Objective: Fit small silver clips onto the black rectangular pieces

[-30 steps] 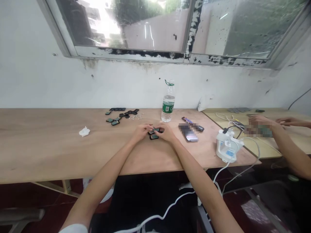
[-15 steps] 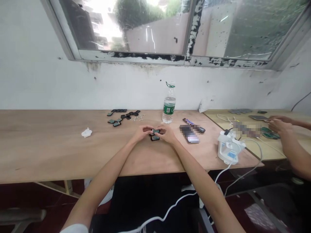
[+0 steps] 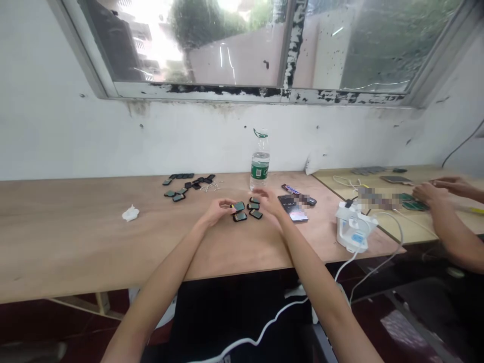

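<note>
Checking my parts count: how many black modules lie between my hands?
5: one black module at the left hand, one just below it, three in a column near the right hand. Hands may hide more.

Your left forearm and right forearm are both bare, and dark clothing covers your lap at bottom centre.

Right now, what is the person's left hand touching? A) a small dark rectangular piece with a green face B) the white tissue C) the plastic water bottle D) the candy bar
A: the left hand is against a small dark rectangular piece with a green face on the wooden table.
</note>
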A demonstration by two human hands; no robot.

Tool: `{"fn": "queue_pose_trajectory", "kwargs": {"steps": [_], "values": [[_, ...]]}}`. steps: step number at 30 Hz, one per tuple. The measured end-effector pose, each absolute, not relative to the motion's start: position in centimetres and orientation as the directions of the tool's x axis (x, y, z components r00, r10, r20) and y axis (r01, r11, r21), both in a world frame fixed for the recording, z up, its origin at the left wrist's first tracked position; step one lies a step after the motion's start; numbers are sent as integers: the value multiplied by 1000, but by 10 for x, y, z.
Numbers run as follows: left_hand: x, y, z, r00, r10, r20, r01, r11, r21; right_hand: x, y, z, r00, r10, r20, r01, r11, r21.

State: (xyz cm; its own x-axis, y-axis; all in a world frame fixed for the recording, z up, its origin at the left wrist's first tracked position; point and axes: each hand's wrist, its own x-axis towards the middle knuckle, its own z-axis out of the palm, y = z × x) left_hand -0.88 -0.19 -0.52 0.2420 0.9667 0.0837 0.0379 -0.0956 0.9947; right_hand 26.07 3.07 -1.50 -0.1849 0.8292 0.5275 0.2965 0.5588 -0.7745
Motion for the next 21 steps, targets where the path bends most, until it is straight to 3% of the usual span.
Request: {"fn": "queue_pose_trajectory", "kwargs": {"steps": [3, 6, 10, 14, 21], "values": [[-11, -2, -1, 174, 978, 117, 74, -131, 989, 312, 46, -4, 43, 878, 477, 523, 387, -759], [-12, -1, -1, 124, 981, 150, 89, -162, 983, 349, 48, -2, 0, 938, 348, 692, 251, -677], [-12, 0, -3, 130, 979, 156, 94, -169, 981, 364, 39, -4, -67, 958, 278, 793, 221, -568], [-13, 2, -6, 128, 980, 154, 94, -166, 982, 370, 34, -4, -11, 959, 284, 770, 189, -609], [-24, 13, -8, 49, 977, 206, 99, -210, 973, 399, 25, -17, 343, 887, 309, 530, 89, -843]]}}
